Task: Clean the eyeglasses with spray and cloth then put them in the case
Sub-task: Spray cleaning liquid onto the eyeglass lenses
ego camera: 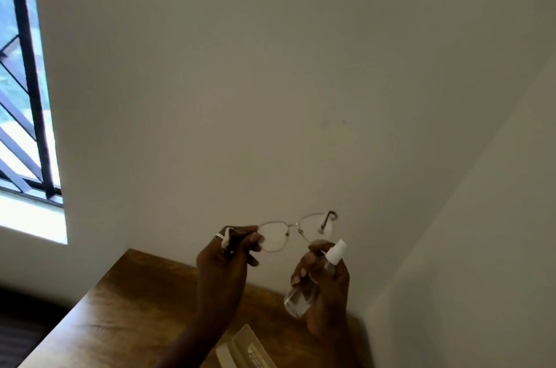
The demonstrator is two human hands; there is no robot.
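Observation:
My left hand (224, 262) holds thin metal-framed eyeglasses (296, 229) by their left temple, raised in front of the wall. My right hand (326, 286) grips a small clear spray bottle (313, 280) with a white nozzle, tilted, its top just below the right lens. A beige case (246, 348) lies open on the wooden table (120, 313) under my forearms, partly cut off by the frame's lower edge. No cloth is in view.
The table stands in a corner between two pale walls. A barred window (27, 91) is at the far left. Dark floor shows at the lower left.

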